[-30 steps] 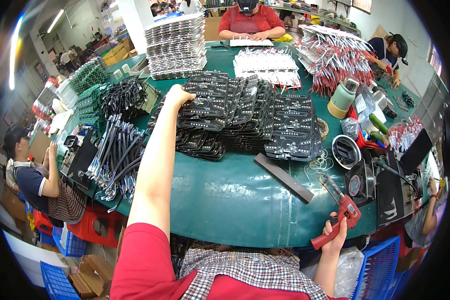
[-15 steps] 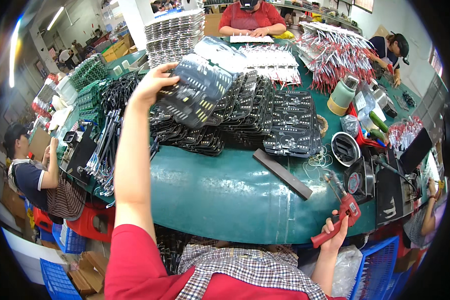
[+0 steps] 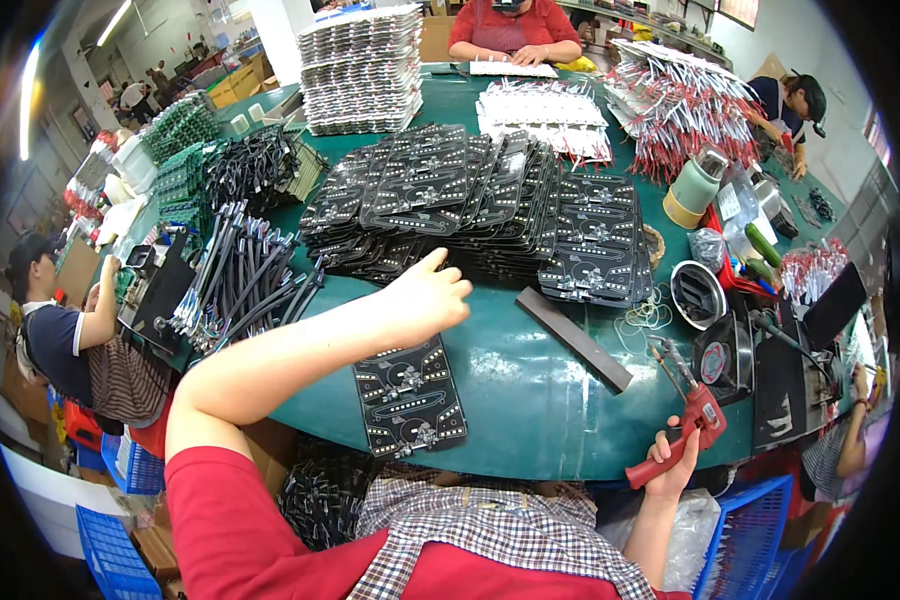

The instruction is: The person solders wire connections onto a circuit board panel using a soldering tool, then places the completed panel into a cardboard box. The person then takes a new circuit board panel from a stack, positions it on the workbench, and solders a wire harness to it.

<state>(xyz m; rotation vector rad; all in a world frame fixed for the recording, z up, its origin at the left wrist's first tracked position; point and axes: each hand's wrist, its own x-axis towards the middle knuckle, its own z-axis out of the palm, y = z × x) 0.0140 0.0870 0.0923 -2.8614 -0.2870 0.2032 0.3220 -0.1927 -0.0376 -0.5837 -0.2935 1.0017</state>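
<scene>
A black circuit board panel (image 3: 410, 400) lies flat on the green table close to its front edge, partly hidden by my left forearm. Above it, my left hand (image 3: 430, 297) is empty, its fingers apart and the index finger pointing toward the stacks. My right hand (image 3: 674, 468) grips a red soldering gun (image 3: 705, 420) by its handle, the metal tip pointing up and away. Beyond my left hand rise uneven stacks of black circuit boards (image 3: 420, 185), with a neater pile of black boards (image 3: 595, 240) to their right.
A dark flat bar (image 3: 573, 340) lies right of centre. Bundled black cables (image 3: 245, 270) lie left. A round metal container (image 3: 697, 295), thin wire (image 3: 644, 315) and a green flask (image 3: 696, 188) stand or lie right. White boards (image 3: 545, 115) are piled farther back; co-workers sit around the table.
My left hand has brought a black board panel down from above the stacks to the table's front and let it go. My right hand still holds the soldering gun in nearly the same place.
</scene>
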